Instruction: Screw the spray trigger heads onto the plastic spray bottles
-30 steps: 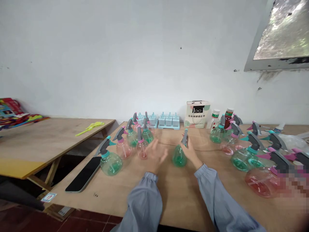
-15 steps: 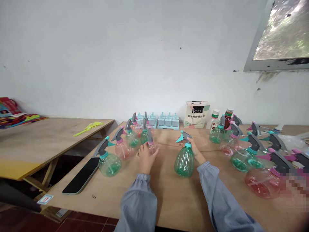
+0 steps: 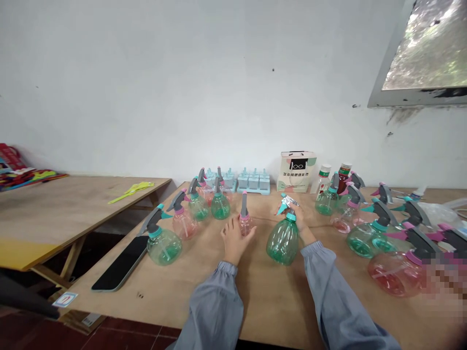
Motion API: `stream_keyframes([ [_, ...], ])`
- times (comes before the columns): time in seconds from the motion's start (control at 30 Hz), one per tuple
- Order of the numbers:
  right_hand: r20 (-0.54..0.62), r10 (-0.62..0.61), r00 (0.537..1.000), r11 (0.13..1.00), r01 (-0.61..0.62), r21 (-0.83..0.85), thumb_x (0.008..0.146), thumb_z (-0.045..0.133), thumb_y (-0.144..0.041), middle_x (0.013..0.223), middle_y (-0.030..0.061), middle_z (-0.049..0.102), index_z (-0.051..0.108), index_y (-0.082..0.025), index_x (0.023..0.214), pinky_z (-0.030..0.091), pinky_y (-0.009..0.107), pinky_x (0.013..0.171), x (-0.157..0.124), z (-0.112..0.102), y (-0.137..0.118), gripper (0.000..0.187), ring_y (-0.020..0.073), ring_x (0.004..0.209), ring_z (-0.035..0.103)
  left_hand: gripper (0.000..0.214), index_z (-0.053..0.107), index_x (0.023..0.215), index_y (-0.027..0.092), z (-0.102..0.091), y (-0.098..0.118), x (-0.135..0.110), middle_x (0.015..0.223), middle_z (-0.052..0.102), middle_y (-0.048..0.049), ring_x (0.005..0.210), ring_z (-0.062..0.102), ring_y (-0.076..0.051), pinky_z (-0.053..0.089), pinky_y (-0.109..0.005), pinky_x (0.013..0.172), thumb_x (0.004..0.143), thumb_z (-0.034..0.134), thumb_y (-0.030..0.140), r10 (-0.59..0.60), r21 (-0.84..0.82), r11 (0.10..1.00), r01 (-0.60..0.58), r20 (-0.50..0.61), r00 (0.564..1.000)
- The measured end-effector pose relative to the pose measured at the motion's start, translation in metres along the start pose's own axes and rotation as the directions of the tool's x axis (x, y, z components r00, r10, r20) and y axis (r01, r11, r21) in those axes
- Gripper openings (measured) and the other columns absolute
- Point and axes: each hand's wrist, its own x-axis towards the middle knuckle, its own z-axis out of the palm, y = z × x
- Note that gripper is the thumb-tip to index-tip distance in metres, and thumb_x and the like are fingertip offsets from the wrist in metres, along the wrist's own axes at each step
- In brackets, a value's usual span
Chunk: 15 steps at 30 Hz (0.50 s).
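Observation:
My left hand [image 3: 235,238] is wrapped around the near side of a small pink spray bottle [image 3: 245,224], which stands upright with its grey-and-pink head pointing up. My right hand [image 3: 299,218] grips the head and neck of a green spray bottle [image 3: 283,242]; the bottle leans a little, its turquoise trigger facing left, and I cannot tell whether its base touches the table. Left of my left hand stand several spray bottles, among them a green one [image 3: 220,206], a pink one [image 3: 184,223] and a larger green one [image 3: 164,246].
More pink and green spray bottles [image 3: 397,273] stand along the right side. A black phone [image 3: 120,265] lies at the left edge. Behind are light-blue popsicle moulds [image 3: 253,183], a paper bag [image 3: 296,172] and white-capped bottles [image 3: 323,181]. A second table [image 3: 73,204] stands left.
My left hand has shifted to the right with the pink spray bottle, away from the left cluster. My right hand and the green spray bottle have moved slightly right, the bottle now leaning more.

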Motion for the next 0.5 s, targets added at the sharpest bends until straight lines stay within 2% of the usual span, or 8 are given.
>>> stream_keyframes([
  [0.1, 0.041, 0.011, 0.999, 1.0, -0.011, 0.01, 0.077, 0.05, -0.071, 0.075, 0.0068, 0.075, 0.072, -0.023, 0.086, 0.057, 0.04, 0.079, -0.0007, 0.0015, -0.0009, 0.054, 0.0284, 0.088, 0.073, 0.06, 0.05, 0.132, 0.018, -0.0005, 0.0011, 0.0, 0.123, 0.063, -0.014, 0.119, 0.057, -0.031, 0.041, -0.047, 0.1, 0.084, 0.066, 0.05, -0.007, 0.0, 1.0, 0.007, 0.01, 1.0],
  [0.2, 0.074, 0.029, 0.997, 1.0, -0.029, 0.001, 0.075, 0.048, -0.074, 0.072, 0.0078, 0.074, 0.07, -0.023, 0.079, 0.057, 0.041, 0.077, -0.0008, 0.0024, -0.0031, 0.056, 0.0292, 0.087, 0.072, 0.061, 0.05, 0.132, 0.017, -0.002, 0.0023, 0.0001, 0.123, 0.063, -0.0136, 0.12, 0.057, -0.031, 0.041, -0.047, 0.101, 0.083, 0.066, 0.05, -0.011, -0.004, 1.0, 0.011, 0.031, 0.999],
  [0.3, 0.011, 0.002, 1.0, 1.0, -0.001, -0.024, 0.074, 0.051, -0.072, 0.073, 0.0094, 0.072, 0.069, -0.022, 0.075, 0.056, 0.04, 0.073, -0.0002, 0.0024, -0.0064, 0.052, 0.0298, 0.086, 0.071, 0.06, 0.049, 0.131, 0.018, -0.0029, 0.0022, 0.0003, 0.124, 0.063, -0.0137, 0.121, 0.056, -0.031, 0.04, -0.047, 0.102, 0.083, 0.066, 0.05, -0.012, -0.01, 1.0, 0.012, 0.036, 0.999],
  [0.4, -0.054, -0.025, 0.998, 1.0, 0.025, -0.008, 0.074, 0.05, -0.072, 0.079, 0.0082, 0.072, 0.069, -0.023, 0.085, 0.056, 0.04, 0.073, 0.0007, 0.0038, -0.0074, 0.054, 0.0284, 0.087, 0.07, 0.059, 0.049, 0.132, 0.018, -0.0023, 0.001, 0.0004, 0.124, 0.062, -0.0139, 0.122, 0.056, -0.031, 0.04, -0.047, 0.102, 0.084, 0.065, 0.05, -0.003, -0.021, 1.0, 0.004, 0.036, 0.999],
  [0.5, -0.03, -0.009, 0.999, 1.0, 0.009, 0.007, 0.073, 0.048, -0.075, 0.079, 0.0071, 0.072, 0.068, -0.024, 0.088, 0.055, 0.04, 0.075, 0.0008, 0.0065, -0.0069, 0.057, 0.0277, 0.086, 0.07, 0.059, 0.049, 0.132, 0.019, -0.0011, -0.0002, 0.0003, 0.124, 0.062, -0.0139, 0.121, 0.056, -0.031, 0.04, -0.047, 0.102, 0.084, 0.064, 0.051, 0.004, -0.024, 1.0, -0.003, 0.031, 1.0],
])
